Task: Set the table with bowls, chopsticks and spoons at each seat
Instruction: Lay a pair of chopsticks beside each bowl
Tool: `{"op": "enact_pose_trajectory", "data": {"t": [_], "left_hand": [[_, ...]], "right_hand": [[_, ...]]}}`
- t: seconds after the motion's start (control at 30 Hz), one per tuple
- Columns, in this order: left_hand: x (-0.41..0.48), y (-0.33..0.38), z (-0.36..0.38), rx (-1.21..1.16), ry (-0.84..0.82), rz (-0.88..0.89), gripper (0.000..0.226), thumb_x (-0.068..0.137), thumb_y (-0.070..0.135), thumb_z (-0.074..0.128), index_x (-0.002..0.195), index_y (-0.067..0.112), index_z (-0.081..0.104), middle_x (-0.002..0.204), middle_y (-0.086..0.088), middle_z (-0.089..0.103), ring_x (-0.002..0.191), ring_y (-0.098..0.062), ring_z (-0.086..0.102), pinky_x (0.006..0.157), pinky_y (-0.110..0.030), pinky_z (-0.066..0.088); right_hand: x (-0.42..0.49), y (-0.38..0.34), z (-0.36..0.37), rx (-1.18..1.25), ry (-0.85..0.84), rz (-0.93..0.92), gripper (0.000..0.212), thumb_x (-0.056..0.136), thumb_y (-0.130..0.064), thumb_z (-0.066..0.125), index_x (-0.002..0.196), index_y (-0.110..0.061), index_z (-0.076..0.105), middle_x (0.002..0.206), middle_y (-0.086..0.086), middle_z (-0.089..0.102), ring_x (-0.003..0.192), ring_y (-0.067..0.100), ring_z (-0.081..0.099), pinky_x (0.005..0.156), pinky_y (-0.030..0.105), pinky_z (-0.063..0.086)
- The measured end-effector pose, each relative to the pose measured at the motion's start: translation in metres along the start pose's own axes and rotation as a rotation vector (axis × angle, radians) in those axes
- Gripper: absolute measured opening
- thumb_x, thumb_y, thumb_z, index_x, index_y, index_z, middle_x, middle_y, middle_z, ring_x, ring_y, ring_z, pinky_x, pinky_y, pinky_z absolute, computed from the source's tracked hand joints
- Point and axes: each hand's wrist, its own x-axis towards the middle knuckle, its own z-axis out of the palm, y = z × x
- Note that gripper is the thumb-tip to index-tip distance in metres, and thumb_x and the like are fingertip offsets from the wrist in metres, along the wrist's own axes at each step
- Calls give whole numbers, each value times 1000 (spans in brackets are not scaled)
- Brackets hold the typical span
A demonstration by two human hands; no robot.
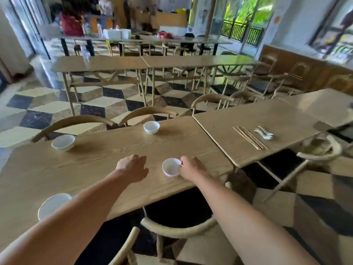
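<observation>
Several white bowls stand on the long wooden table. One bowl sits near the front edge, and my right hand grips its right rim. My left hand hovers just left of it, fingers loosely apart, holding nothing. Another bowl stands at the far left seat and a third at the far middle seat. A fourth bowl at the near left is partly hidden by my left forearm. On the adjoining table lie a bundle of chopsticks and a pile of spoons.
Curved-back wooden chairs line both sides: one right below the held bowl, others along the far edge. A chair stands at the right table's near side. More tables fill the room behind, over a chequered floor.
</observation>
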Motion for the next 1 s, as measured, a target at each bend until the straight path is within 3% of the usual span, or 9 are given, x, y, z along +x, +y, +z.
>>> {"op": "enact_pose_trajectory", "data": {"t": [0.27,0.4,0.57,0.67,0.77,0.83,0.9,1.0], "left_hand": [[22,203,11,47,-7,262,32,95,38,48,120,21,59,120,-6,66,106,-29,66,73,-33,47],[28,295,16,38,-21,393,28,91,37,50,116,25,58,115,-3,65,103,-28,66,72,-33,47],[57,383,20,21,-46,487,31,92,32,49,122,28,58,113,1,66,100,-25,67,74,-35,55],[88,429,27,53,-69,544,32,94,33,48,121,23,61,114,-2,67,103,-25,67,70,-32,49],[127,473,38,54,-92,580,34,95,37,46,123,22,59,119,-4,65,109,-26,64,83,-36,54],[157,502,43,71,-98,605,35,96,39,45,124,22,58,119,-3,63,109,-25,63,86,-37,55],[191,530,46,70,-104,608,34,96,38,45,122,22,61,112,-1,64,101,-23,65,80,-34,57],[244,561,44,44,-128,560,31,97,39,45,117,23,63,102,3,65,90,-19,65,69,-30,55]], "right_hand": [[-56,193,-44,14,75,181,23,97,-33,53,110,-15,62,112,7,65,104,27,64,79,36,51],[-77,266,-54,53,136,287,18,95,-35,58,93,-18,62,101,4,67,97,24,66,74,35,52],[-78,336,-65,109,193,374,22,97,-35,57,103,-15,62,94,3,64,94,22,65,73,33,50],[-65,377,-68,126,163,409,25,99,-35,52,107,-14,61,97,5,65,92,22,66,76,33,55],[-37,420,-73,101,119,438,30,100,-34,47,114,-12,60,103,8,66,93,23,66,77,35,55],[-12,448,-80,91,85,453,29,101,-32,43,110,-9,58,96,9,64,85,23,63,74,35,53],[18,475,-90,57,52,453,26,101,-31,43,103,-9,57,88,7,59,79,21,59,71,32,49],[69,510,-117,19,45,445,28,99,-30,46,107,-9,62,94,12,63,90,29,64,69,35,44]]}}
